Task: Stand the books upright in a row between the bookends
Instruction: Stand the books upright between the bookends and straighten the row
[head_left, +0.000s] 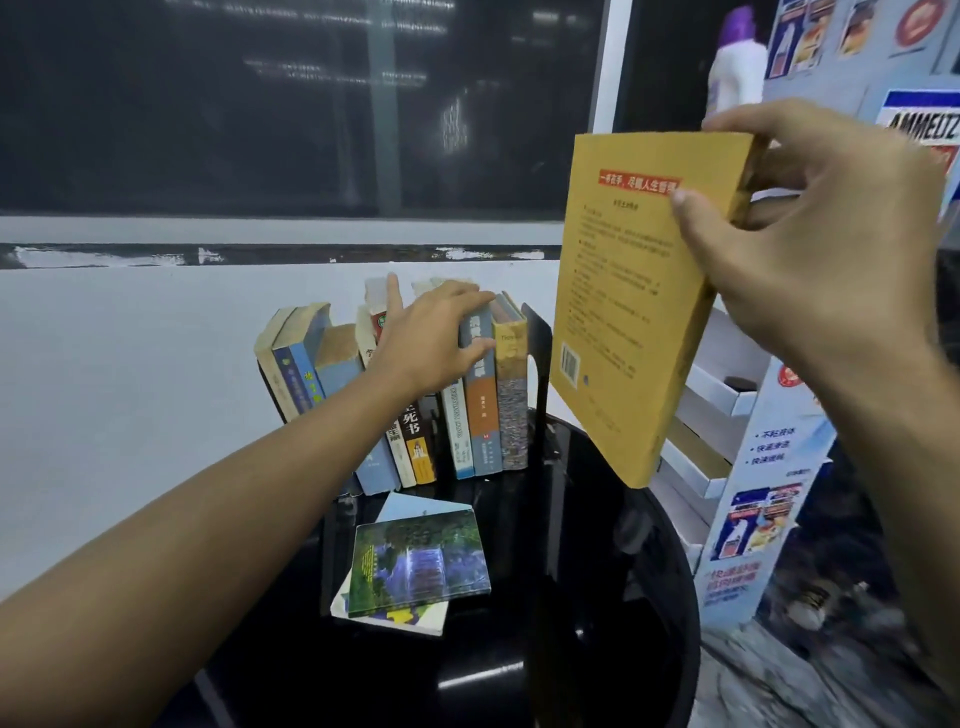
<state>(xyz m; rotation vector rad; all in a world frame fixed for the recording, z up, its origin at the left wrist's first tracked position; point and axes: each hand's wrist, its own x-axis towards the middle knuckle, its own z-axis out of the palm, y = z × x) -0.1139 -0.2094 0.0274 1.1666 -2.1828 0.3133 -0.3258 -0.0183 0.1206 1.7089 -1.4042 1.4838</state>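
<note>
Right hand (795, 249) pinches the yellow book (623, 312) at its top, raised beside the black bookend (537, 358); left hand (431, 338), fingers spread, presses on the standing row of books (480, 415) on the bench (571, 623).

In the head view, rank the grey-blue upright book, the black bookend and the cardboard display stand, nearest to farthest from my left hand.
1. Grey-blue upright book: centre, touched by the left hand.
2. Black bookend: a little to its right.
3. Cardboard display stand: far right, beyond the table.
</note>
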